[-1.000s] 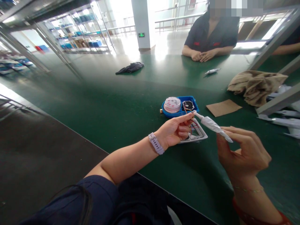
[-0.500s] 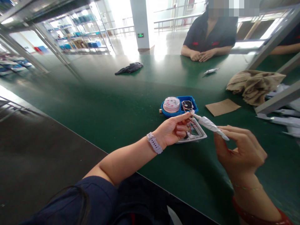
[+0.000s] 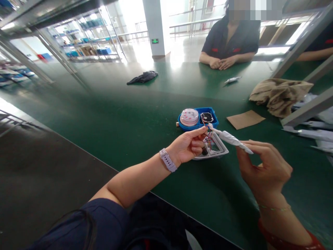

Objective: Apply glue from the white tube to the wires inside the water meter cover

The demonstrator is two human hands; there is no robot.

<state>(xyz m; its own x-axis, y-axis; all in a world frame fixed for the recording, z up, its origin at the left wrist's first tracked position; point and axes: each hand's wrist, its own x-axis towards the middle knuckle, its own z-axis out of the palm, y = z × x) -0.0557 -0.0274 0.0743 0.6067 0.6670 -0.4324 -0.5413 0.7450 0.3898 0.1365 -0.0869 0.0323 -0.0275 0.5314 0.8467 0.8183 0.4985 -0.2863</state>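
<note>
A white wrapped bundle (image 3: 230, 139) stretches between my two hands over the green table. My right hand (image 3: 265, 166) pinches its lower right end. At its other end, thin coloured wires (image 3: 208, 135) meet my left hand (image 3: 191, 144), whose thumb and forefinger are pressed together on them. Just beyond my left hand lies an open blue housing (image 3: 214, 113) with a round white dial unit (image 3: 189, 117) and a black square part (image 3: 206, 118) inside. A white frame (image 3: 221, 151) rests nearer me, partly hidden behind my left hand.
Brown cardboard (image 3: 246, 119) lies right of the housing, with a tan cloth (image 3: 281, 93) and metal posts beyond it. A dark cloth (image 3: 143, 77) and another white bundle (image 3: 232, 80) lie farther back. Across the table (image 3: 104, 104), a person (image 3: 230, 41) rests both hands on it.
My left hand has shifted slightly left with the wires. The bundle's left end has moved a little left too, and my right hand still grips the other end. The whole view has shifted slightly.
</note>
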